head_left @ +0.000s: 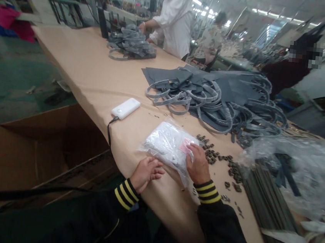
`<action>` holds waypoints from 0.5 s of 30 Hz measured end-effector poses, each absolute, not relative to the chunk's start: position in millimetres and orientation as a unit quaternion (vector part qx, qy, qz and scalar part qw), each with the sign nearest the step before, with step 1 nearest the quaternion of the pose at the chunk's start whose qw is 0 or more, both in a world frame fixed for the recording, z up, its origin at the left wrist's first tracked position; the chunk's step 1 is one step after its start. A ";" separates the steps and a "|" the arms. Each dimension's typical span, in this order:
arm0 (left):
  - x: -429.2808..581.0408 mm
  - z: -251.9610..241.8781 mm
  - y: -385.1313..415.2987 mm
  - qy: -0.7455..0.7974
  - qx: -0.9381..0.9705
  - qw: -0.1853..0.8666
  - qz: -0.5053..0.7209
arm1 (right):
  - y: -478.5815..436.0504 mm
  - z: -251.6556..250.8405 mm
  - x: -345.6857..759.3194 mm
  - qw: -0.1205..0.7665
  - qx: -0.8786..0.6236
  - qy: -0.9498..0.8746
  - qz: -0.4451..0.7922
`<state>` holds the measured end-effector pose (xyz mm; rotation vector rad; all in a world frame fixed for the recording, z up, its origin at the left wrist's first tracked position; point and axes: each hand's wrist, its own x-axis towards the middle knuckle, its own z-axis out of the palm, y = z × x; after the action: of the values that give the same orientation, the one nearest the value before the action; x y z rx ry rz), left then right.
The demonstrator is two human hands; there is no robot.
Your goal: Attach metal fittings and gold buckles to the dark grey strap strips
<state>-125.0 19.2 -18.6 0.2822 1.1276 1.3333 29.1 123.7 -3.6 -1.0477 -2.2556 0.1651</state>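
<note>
A clear plastic bag of white parts [167, 143] with a pink slip lies on the tan table [92, 71] in front of me. My right hand [198, 164] rests on the bag's near right side, fingers on the plastic by the pink slip. My left hand [145, 172] sits at the table's near edge, just left of the bag, fingers curled and holding nothing that I can see. Both sleeves are black with yellow-striped cuffs.
Small dark metal buckles [219, 160] are scattered right of the bag. Grey straps and fabric pieces [211, 97] pile up beyond. A white power bank [125, 108] with a cable lies left. An open cardboard box [40, 151] stands below the table. People work at the far end.
</note>
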 end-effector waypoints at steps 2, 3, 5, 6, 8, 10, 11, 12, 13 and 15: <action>-135.1 -16.4 28.2 0.492 0.105 0.634 0.587 | 127.1 -0.8 19.3 0.328 -0.381 -0.861 0.082; -138.2 -15.2 33.2 0.493 0.099 0.637 0.585 | 129.7 -0.2 14.1 0.327 -0.375 -0.863 0.091; -141.1 -13.1 42.0 0.490 0.092 0.645 0.579 | 136.0 -1.0 4.1 0.317 -0.372 -0.866 0.107; -141.4 -12.3 45.3 0.486 0.091 0.651 0.577 | 139.4 -2.4 -0.6 0.310 -0.373 -0.867 0.114; -141.0 -11.3 49.7 0.474 0.094 0.664 0.571 | 145.7 -6.3 -9.0 0.292 -0.375 -0.871 0.123; -140.0 -11.1 51.7 0.467 0.102 0.675 0.562 | 149.7 -10.4 -15.7 0.268 -0.374 -0.879 0.122; -139.4 -11.2 52.1 0.467 0.106 0.678 0.558 | 150.7 -12.0 -18.3 0.254 -0.373 -0.885 0.116; -138.9 -11.4 52.2 0.468 0.110 0.679 0.555 | 151.0 -13.1 -20.2 0.239 -0.373 -0.890 0.110; -138.5 -11.7 52.0 0.470 0.114 0.677 0.554 | 150.9 -13.7 -21.5 0.225 -0.372 -0.895 0.102; -138.0 -12.1 50.1 0.475 0.123 0.670 0.557 | 149.5 -13.2 -22.8 0.202 -0.371 -0.902 0.089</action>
<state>-138.0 50.1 -12.1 0.2762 1.0702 1.2561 -22.8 149.5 -13.2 -1.0366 -2.5193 0.2485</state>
